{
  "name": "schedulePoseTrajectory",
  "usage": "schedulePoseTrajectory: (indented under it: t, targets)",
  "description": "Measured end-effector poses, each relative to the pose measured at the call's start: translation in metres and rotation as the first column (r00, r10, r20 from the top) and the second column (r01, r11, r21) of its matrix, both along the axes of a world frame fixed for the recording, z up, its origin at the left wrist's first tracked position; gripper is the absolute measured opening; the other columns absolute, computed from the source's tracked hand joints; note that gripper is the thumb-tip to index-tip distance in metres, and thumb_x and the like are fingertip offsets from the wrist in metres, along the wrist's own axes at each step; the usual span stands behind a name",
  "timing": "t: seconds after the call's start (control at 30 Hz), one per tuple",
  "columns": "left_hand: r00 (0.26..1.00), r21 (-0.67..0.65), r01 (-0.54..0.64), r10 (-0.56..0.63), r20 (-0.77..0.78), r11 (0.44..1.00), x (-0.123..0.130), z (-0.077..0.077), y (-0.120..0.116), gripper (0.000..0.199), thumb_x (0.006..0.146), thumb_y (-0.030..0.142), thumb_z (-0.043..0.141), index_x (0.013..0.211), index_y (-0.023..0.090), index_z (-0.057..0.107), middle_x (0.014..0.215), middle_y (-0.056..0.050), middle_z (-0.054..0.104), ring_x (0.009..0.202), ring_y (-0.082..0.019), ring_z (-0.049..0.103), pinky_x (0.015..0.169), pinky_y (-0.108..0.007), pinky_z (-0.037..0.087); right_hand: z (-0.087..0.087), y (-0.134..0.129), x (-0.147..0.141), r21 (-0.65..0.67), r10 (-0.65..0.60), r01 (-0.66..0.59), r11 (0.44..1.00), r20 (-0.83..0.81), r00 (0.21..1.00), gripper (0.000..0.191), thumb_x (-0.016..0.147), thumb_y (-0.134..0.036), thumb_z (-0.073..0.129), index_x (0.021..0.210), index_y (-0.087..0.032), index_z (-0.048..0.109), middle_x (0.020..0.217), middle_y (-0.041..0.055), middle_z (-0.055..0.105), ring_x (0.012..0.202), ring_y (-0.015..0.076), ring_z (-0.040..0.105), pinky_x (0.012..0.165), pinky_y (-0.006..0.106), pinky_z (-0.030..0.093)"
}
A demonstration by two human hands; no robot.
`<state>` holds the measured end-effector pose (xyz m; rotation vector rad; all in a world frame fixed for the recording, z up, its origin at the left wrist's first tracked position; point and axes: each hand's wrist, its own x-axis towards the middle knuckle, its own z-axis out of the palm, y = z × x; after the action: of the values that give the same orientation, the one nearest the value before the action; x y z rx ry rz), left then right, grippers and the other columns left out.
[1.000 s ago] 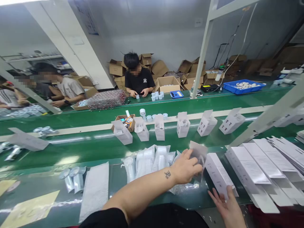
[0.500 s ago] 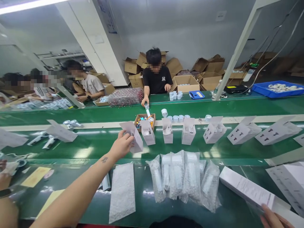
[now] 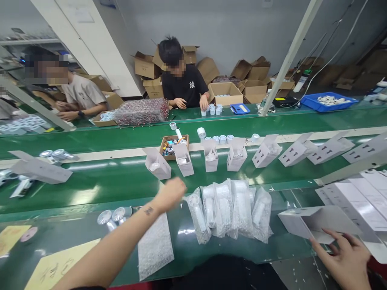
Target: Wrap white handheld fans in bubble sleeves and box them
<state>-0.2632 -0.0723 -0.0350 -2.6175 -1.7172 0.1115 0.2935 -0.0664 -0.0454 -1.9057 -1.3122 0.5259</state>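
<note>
My right hand grips the near wall of a white cardboard box, whose open end faces me. The thumb lies outside, with the fingers reaching over the edge. Blurred and curled, my left hand hangs above the far end of a flat bubble-wrap bag; whether it holds anything is hidden. Between my hands lie several light-coloured round-headed devices in bubble bags. Beyond my left hand, an open white box stands in a row with others, a wrapped item showing at its mouth.
A stack of white boxes is at the right. Unwrapped round-headed devices and yellow paper lie at the left. A carton of small parts sits behind the row. Across the green conveyor, a co-worker handles white cylinders.
My left hand has let go of the open white box on the conveyor and come back toward me. In my right hand, the white box has been turned, its open end now facing me.
</note>
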Motion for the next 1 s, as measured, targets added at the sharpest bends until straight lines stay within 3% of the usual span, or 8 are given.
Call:
schedulePoseTrajectory:
  t: [0.07,0.2,0.3,0.43,0.57,0.7,0.87,1.0]
  targets:
    - [0.964,-0.121,0.265,-0.261,0.049,0.957,0.053,-0.019,-0.016,0.023,0.083,0.007,0.049,0.098,0.02,0.062,0.106,-0.008,0.065,0.106,-0.025,0.055,0.093,-0.039,0.038,-0.005,0.005,0.005,-0.03,0.155,-0.153,0.988,0.039,0.987,0.055,0.056,-0.052,0.071,0.098,-0.019,0.06,0.105,0.0113,0.052,0.1,0.0322,0.056,0.08,0.044,0.053]
    - [0.946,-0.155,0.322,-0.322,0.023,0.934,0.103,-0.035,-0.031,0.032,0.081,0.001,0.043,0.1,0.02,0.062,0.095,-0.006,0.068,0.095,-0.024,0.059,0.086,-0.036,0.04,-0.009,0.018,0.012,-0.033,0.317,-0.316,0.948,0.027,0.948,0.054,0.069,-0.051,0.065,0.112,-0.021,0.052,0.124,0.0128,0.046,0.114,0.0323,0.05,0.082,0.04,0.054]
    - [0.951,-0.167,0.307,-0.307,0.021,0.937,0.096,-0.011,-0.027,0.044,0.075,0.0,0.043,0.109,0.022,0.06,0.086,-0.004,0.068,0.083,-0.023,0.062,0.078,-0.034,0.044,-0.012,0.024,0.016,-0.003,0.385,-0.385,0.923,-0.006,0.923,0.053,0.071,-0.047,0.065,0.115,-0.022,0.049,0.127,0.0127,0.044,0.112,0.0296,0.051,0.082,0.04,0.055]
    - [0.97,-0.082,-0.01,0.03,0.243,0.997,0.099,0.053,-0.012,0.042,0.08,0.02,0.049,0.122,0.023,0.053,0.096,-0.006,0.068,0.082,-0.024,0.065,0.069,-0.03,0.047,-0.016,0.03,0.016,0.062,0.454,-0.451,0.891,-0.058,0.889,0.05,0.074,-0.038,0.064,0.119,-0.025,0.046,0.131,0.0115,0.042,0.115,0.0278,0.05,0.085,0.041,0.054]
    - [0.641,-0.06,-0.283,0.235,0.73,0.957,0.185,0.103,0.011,0.04,0.078,0.04,0.06,0.111,0.022,0.048,0.088,-0.002,0.065,0.075,-0.019,0.064,0.067,-0.027,0.049,-0.013,0.039,0.013,0.123,0.535,-0.525,0.842,-0.08,0.841,0.052,0.073,-0.032,0.066,0.121,-0.027,0.045,0.133,0.0105,0.041,0.123,0.0285,0.046,0.09,0.044,0.053]
    - [0.28,-0.069,-0.352,0.175,0.944,0.934,0.308,0.089,0.046,0.037,0.08,0.039,0.059,0.106,0.02,0.042,0.09,-0.003,0.062,0.078,-0.018,0.064,0.07,-0.029,0.051,-0.011,0.052,0.014,0.174,0.626,-0.609,0.774,-0.066,0.777,0.058,0.071,-0.03,0.07,0.123,-0.026,0.045,0.129,0.0104,0.046,0.12,0.029,0.05,0.09,0.044,0.053]
    - [0.664,0.038,-0.252,0.144,0.734,0.967,0.372,0.059,0.067,0.027,0.08,0.029,0.052,0.105,0.019,0.045,0.097,-0.009,0.062,0.091,-0.024,0.063,0.079,-0.035,0.049,-0.017,0.064,0.021,0.268,0.612,-0.576,0.772,-0.07,0.787,0.038,0.079,-0.024,0.06,0.114,-0.025,0.048,0.117,0.0093,0.05,0.105,0.0237,0.056,0.084,0.042,0.056]
    - [0.902,-0.191,-0.17,0.23,0.364,0.967,0.377,0.089,0.065,0.026,0.078,0.017,0.046,0.104,0.022,0.047,0.102,-0.008,0.063,0.089,-0.025,0.065,0.071,-0.033,0.049,-0.022,0.062,0.023,0.254,0.588,-0.563,0.787,-0.029,0.809,0.047,0.069,-0.027,0.07,0.106,-0.024,0.043,0.11,0.0069,0.048,0.102,0.0243,0.056,0.084,0.044,0.055]
